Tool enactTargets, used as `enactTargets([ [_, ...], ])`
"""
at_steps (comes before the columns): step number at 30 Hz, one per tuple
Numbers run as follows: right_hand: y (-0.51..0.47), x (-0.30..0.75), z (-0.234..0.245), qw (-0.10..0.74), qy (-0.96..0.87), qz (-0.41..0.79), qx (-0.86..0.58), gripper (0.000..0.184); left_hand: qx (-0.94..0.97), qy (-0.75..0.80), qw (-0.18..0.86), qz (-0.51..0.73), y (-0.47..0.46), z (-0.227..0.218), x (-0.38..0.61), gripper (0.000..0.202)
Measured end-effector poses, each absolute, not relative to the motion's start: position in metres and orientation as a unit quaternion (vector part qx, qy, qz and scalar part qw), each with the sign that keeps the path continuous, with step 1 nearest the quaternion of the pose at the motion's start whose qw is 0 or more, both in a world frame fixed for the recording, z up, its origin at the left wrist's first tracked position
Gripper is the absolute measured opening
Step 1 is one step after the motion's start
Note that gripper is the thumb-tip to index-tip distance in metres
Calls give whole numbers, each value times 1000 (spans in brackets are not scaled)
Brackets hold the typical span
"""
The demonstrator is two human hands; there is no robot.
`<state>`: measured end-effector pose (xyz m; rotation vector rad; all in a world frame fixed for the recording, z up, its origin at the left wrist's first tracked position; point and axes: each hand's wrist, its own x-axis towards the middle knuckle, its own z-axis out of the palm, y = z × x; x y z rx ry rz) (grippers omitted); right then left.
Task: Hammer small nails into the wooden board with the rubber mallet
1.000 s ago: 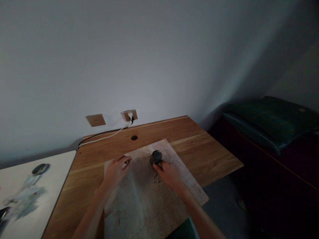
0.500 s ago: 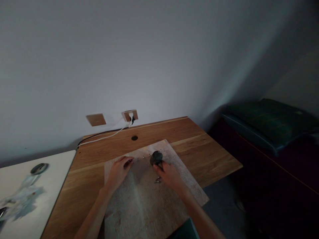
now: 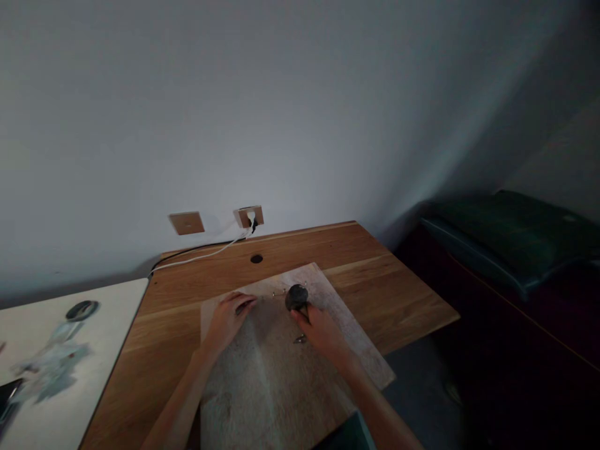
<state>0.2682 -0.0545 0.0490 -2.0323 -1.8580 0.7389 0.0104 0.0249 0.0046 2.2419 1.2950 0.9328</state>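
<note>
A light, worn wooden board lies on the wooden desk. My right hand is closed round the handle of a mallet with a dark, round head, held over the board's upper part. My left hand rests at the board's upper left, its fingers pinched together; whatever is between them is too small to make out. Several small metal pieces, like nails or screws, stand in a row between the left fingertips and the mallet head and beyond it. More loose metal pieces lie below the mallet, left of my right wrist.
The wooden desk has a round cable hole at the back. Cables run to a wall socket. A white table on the left bears a roll of tape and crumpled plastic. A green cushion lies at right.
The whole view has shifted slightly, so things appear a little farther right. Both hands and the mallet keep almost the same places over the board.
</note>
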Motion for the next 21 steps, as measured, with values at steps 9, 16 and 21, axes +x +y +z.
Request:
enactTargets([
  [9, -51, 269, 49, 122, -635, 261, -717, 37, 782, 467, 209, 356, 25, 1, 10, 13],
  [16, -48, 256, 77, 152, -656, 292, -680, 35, 791, 452, 216, 353, 23, 4, 10, 31],
  [21, -27, 230, 91, 174, -698, 282, -635, 36, 763, 484, 226, 363, 24, 1, 10, 45],
])
